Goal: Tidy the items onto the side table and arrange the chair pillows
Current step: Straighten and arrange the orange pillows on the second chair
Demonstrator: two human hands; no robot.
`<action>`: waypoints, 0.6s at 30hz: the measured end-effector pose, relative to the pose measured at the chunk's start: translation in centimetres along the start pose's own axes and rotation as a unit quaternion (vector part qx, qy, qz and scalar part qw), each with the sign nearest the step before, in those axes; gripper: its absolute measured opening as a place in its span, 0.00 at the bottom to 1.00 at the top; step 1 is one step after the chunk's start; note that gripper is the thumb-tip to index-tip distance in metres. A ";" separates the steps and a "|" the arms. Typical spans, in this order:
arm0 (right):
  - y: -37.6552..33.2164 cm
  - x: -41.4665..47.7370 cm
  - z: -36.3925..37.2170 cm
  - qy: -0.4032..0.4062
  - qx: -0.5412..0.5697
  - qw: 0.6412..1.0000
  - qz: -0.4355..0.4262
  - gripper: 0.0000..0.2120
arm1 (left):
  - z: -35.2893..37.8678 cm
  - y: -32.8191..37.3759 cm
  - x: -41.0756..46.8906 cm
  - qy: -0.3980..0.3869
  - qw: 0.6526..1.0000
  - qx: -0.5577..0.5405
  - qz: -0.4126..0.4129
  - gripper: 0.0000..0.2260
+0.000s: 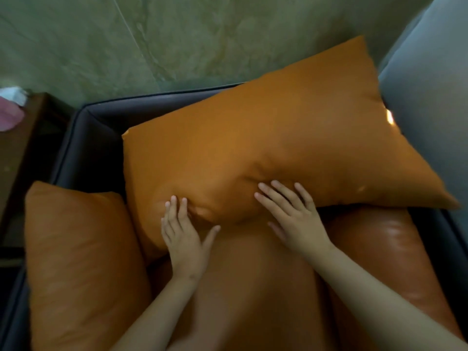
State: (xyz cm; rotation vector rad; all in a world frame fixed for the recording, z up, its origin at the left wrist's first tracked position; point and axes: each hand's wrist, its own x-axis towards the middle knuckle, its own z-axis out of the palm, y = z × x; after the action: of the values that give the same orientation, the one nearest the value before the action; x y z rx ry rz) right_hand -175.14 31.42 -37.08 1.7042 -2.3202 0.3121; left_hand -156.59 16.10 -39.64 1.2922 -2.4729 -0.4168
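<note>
A dark leather armchair frame (83, 127) with a tan leather seat cushion (253, 287) stood on a pale green marbled floor (126, 41), a grey upholstered seat (428, 97) beside its right edge. At its left edge stood a dark wooden side table (17, 158) bearing a pink-and-white item (10, 110). A large orange fabric pillow (266, 138) leaned at the chair's back edge; a second orange pillow (78, 262) stood at the left edge. The left hand (184, 236) and right hand (293, 216) pressed flat, fingers spread, gripping nothing, against the large pillow's lower edge.
</note>
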 end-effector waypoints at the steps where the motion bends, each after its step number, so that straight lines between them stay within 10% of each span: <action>1: -1.1 -0.2 -0.7 0.008 0.052 0.998 0.039 0.33 | -0.8 0.7 -0.3 0.000 0.999 -0.037 -0.020 0.42; 7: -4.9 -1.6 -4.9 0.070 0.255 0.890 0.371 0.23 | -4.7 3.8 -2.3 -0.003 0.944 -0.240 -0.226 0.37; 13: -2.6 -1.7 -5.2 -0.055 0.461 0.645 0.607 0.37 | -3.5 3.3 -2.1 -0.145 0.735 -0.439 -0.496 0.40; 18: 0.4 -1.1 -4.3 -0.018 0.492 0.601 0.629 0.37 | -2.0 2.4 0.4 -0.115 0.663 -0.529 -0.517 0.39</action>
State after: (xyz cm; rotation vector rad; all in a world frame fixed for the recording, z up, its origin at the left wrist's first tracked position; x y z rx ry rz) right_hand -174.87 33.85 -33.40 -0.3394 -3.1148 2.0461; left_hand -157.76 16.81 -36.81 1.8367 -0.7985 -1.9580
